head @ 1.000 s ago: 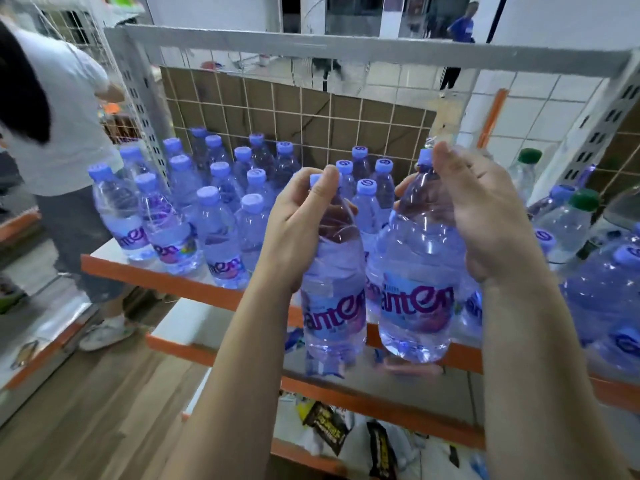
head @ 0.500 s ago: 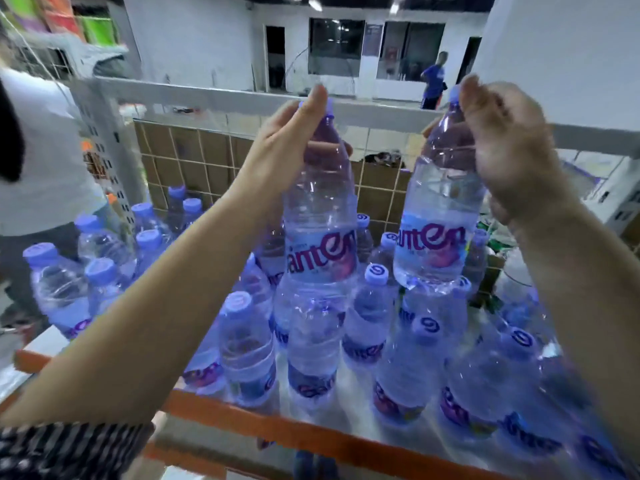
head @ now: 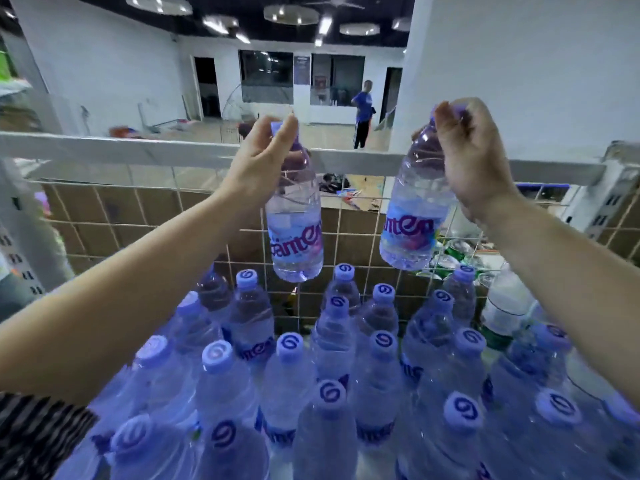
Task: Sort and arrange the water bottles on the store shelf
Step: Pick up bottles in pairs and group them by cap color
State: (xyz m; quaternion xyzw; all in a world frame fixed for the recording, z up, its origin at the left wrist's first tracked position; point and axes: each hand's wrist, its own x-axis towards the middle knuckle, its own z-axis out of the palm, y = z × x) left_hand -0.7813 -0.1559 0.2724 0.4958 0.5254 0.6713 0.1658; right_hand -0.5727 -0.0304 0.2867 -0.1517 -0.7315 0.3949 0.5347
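The shelf (head: 207, 150) is packed with capped bottles (head: 287, 372) in rows before a wire grid (head: 221, 237). I have raised both held bottles from shelf-front level to above the rear rows. My left hand (head: 258, 168) clamps the left bottle (head: 296, 233) at the neck; my right hand (head: 474, 164) clamps the right bottle (head: 412, 220) likewise. I judge placement behind the rows comes next.

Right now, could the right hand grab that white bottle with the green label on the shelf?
Probably not at once: the right hand is already full, holding a water bottle by its neck. The white bottle stands below it with nothing covering it.
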